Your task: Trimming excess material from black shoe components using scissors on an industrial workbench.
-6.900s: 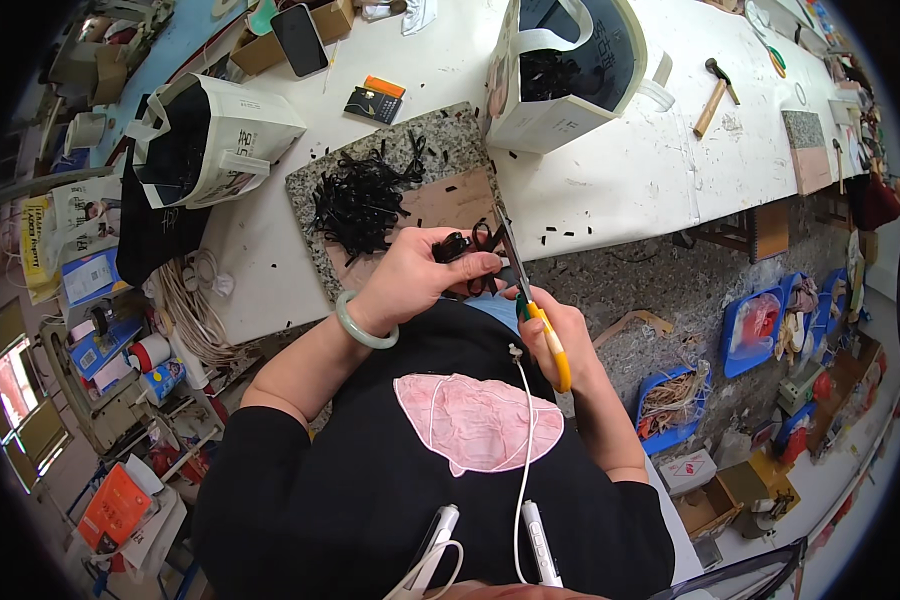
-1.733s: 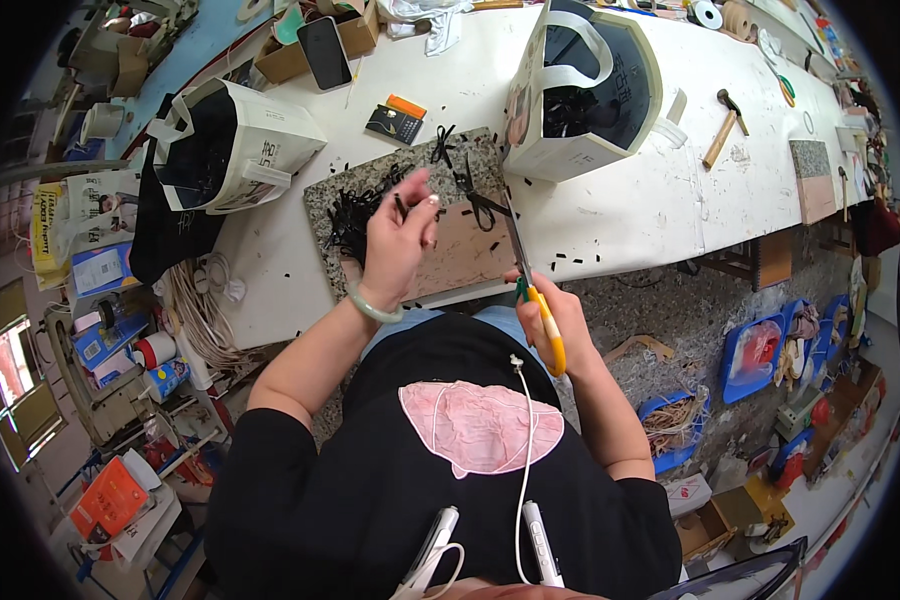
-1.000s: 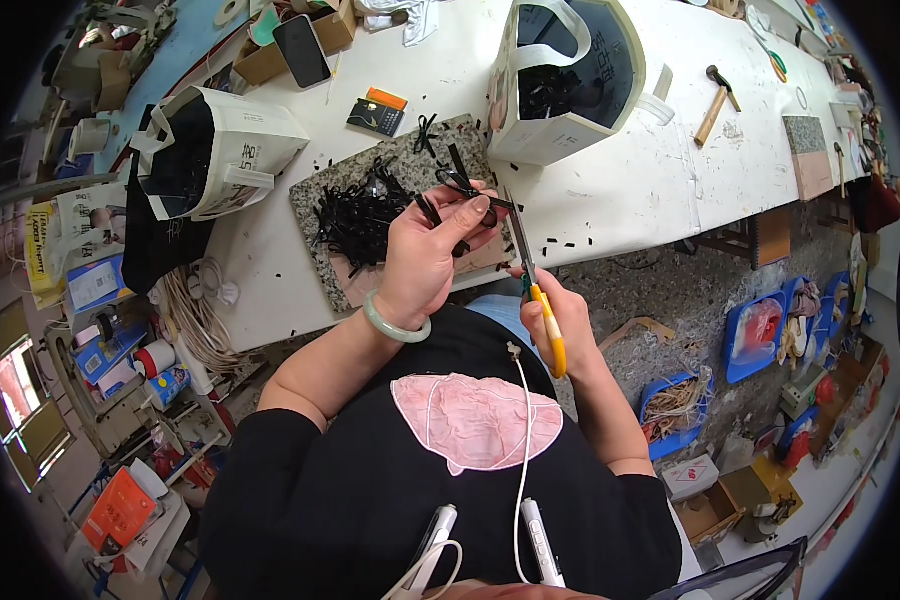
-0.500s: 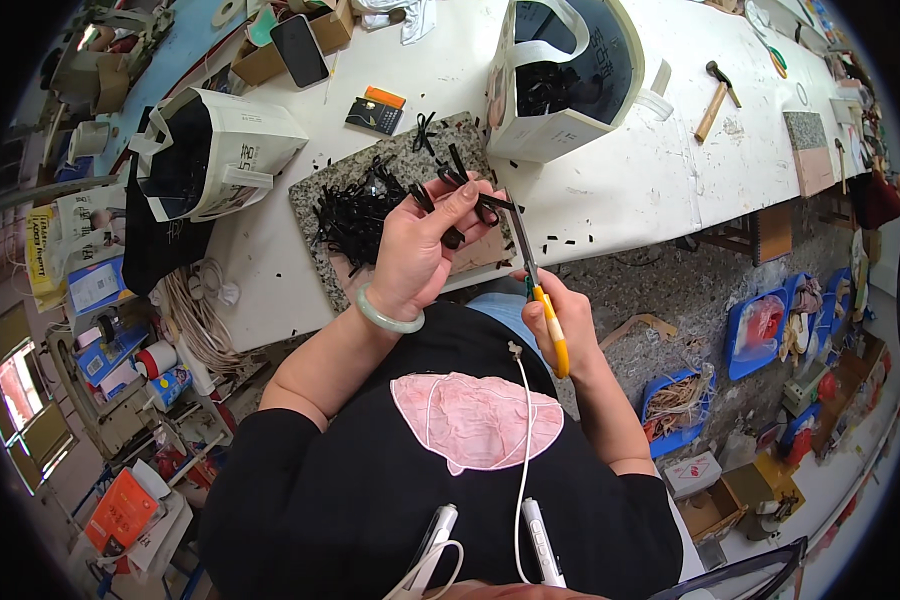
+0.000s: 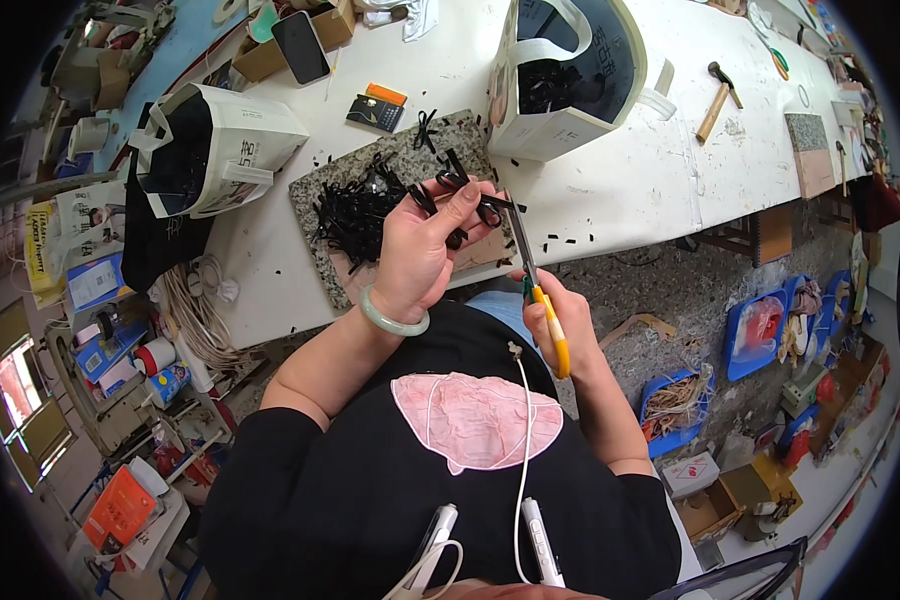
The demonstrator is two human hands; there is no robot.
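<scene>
My left hand (image 5: 425, 250), with a pale green bangle on the wrist, holds a small black looped piece (image 5: 467, 192) up over the granite slab (image 5: 315, 205). My right hand (image 5: 555, 325) grips yellow-handled scissors (image 5: 535, 290), whose blades point up and meet the black piece next to my left fingertips. A pile of black strips (image 5: 355, 210) lies on the slab just left of my left hand. Small black offcuts are scattered on the white table (image 5: 620, 190) around the slab.
A white bag (image 5: 560, 75) with black pieces inside stands behind the slab; another white bag (image 5: 215, 150) lies at the left. A hammer (image 5: 718, 100), a phone (image 5: 300, 45) and a small black-and-orange box (image 5: 375, 108) rest on the table. Blue bins (image 5: 760, 335) sit on the floor at right.
My left hand reached out to the pile on the slab, then came back with a black piece and now holds it at the scissor blades. My right hand stayed nearly still.
</scene>
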